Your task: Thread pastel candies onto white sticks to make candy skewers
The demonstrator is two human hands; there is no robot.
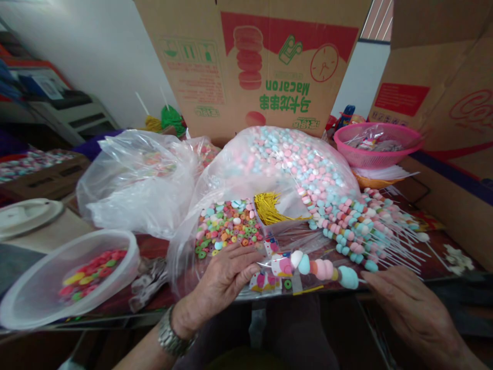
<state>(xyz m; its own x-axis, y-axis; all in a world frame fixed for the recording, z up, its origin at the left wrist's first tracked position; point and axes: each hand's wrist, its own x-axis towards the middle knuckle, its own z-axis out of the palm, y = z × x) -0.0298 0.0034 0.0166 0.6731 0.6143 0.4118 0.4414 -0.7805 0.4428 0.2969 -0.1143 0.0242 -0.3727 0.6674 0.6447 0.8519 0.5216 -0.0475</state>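
Observation:
Between my hands, a skewer of marshmallows (323,270) in pink, white and blue lies nearly level above the table's front edge. A printed see-through wrapper (281,264) covers its left end. My left hand (227,275), wearing a metal watch, pinches the wrapper at that end with thumb and fingers. At the other end, my right hand (412,303) grips the white stick; its fingertips are partly hidden. Printed wrappers (265,281) lie beneath the skewer. Close behind my left hand are loose candy rings (231,226) and a box of gold twist ties (267,209).
Finished-looking marshmallow skewers (358,231) are piled at the right. Behind stands a large plastic bag of marshmallows (292,154), before an upright cardboard box (246,61). A white bowl (127,257) holds candy at the left; a pink basket (362,151) sits at the back right.

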